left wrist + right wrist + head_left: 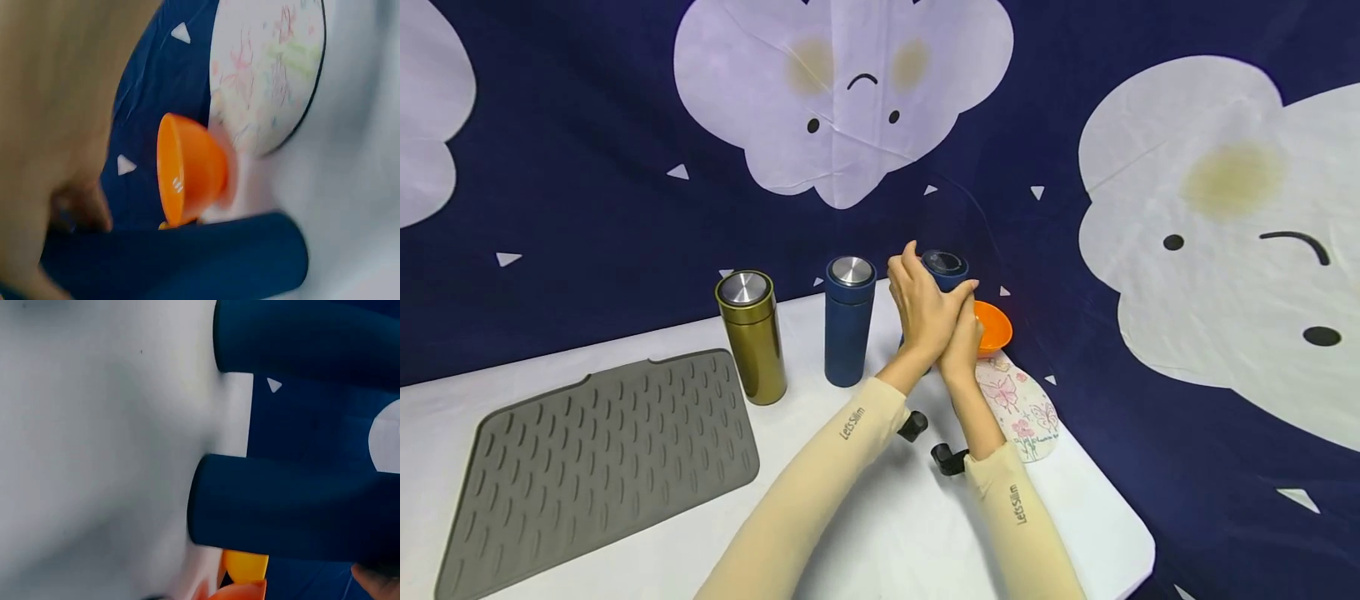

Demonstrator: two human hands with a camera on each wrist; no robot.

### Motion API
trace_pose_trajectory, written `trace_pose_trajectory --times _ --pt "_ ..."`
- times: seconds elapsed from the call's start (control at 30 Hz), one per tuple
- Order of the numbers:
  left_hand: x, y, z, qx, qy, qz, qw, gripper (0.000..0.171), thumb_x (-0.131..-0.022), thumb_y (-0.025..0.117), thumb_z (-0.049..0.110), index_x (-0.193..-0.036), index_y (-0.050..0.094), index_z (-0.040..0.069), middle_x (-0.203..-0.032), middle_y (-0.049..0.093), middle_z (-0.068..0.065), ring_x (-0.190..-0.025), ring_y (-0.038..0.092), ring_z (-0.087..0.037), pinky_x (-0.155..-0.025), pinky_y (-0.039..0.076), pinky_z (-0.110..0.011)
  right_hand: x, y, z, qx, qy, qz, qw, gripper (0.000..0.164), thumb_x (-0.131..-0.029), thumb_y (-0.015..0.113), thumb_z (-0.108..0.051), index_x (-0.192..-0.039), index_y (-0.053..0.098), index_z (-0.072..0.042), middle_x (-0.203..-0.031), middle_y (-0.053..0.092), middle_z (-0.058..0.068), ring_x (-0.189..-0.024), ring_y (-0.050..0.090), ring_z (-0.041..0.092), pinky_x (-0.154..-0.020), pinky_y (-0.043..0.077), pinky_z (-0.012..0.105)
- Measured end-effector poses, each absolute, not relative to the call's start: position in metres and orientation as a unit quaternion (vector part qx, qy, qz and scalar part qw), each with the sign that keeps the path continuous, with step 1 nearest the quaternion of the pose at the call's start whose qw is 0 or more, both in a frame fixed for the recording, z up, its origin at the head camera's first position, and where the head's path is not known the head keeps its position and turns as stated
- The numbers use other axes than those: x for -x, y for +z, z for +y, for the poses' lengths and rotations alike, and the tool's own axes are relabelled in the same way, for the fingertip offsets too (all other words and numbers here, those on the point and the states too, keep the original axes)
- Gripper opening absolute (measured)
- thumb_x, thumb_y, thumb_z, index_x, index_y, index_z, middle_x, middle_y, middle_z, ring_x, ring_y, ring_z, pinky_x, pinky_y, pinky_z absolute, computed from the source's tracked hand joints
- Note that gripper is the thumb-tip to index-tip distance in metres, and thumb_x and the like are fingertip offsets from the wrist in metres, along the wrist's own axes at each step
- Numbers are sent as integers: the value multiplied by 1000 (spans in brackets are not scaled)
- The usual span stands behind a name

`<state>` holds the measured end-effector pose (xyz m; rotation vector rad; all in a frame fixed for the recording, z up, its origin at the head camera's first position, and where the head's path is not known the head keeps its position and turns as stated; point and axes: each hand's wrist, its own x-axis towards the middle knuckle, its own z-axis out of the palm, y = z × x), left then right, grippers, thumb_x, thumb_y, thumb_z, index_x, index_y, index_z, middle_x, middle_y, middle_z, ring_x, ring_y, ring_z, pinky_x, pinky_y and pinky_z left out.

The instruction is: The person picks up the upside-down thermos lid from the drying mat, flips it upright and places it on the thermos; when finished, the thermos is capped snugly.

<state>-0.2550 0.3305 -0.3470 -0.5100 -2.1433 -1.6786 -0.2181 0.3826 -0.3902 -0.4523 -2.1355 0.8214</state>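
Note:
Both hands are at the upper part of a blue thermos (945, 265) that stands at the back right. My left hand (922, 308) holds it from the left and front, the thumb crossing toward the right. Close against it, my right hand (964, 337) grips the thermos from the right side. Most of its body is hidden behind the hands in the head view, but the lower body shows beside an orange bowl (194, 169) in the left wrist view. A second blue thermos (847, 325) with a silver lid top stands upright to the left.
A gold thermos (756, 342) stands further left, beside a grey ridged mat (617, 458). At the right edge of the white table (1097, 517) lies a mat with pink butterfly drawings (1026, 412). Something yellow (247, 565) shows by the orange bowl. A navy cloth with clouds hangs behind.

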Motion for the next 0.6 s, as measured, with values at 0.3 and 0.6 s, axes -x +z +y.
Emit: trace_pose_trajectory --times 0.3,0.6 --pt "266 -335 318 262 -595 -756 80 74 -79 81 23 -140 47 -1 -134 58 -18 -121 57 -31 -105 45 -34 218 -388 392 151 373 -829 388 44 -78 72 -4 -118 55 2 -100 70 27 -91 68 43 -82 56 53" --pt "261 -345 325 223 -559 -776 188 76 -73 88 31 -132 52 -1 -117 54 -17 -111 53 -29 -97 47 -36 218 -388 390 139 347 -843 387 39 -82 70 -6 -116 54 4 -98 70 28 -89 68 46 -79 54 57"
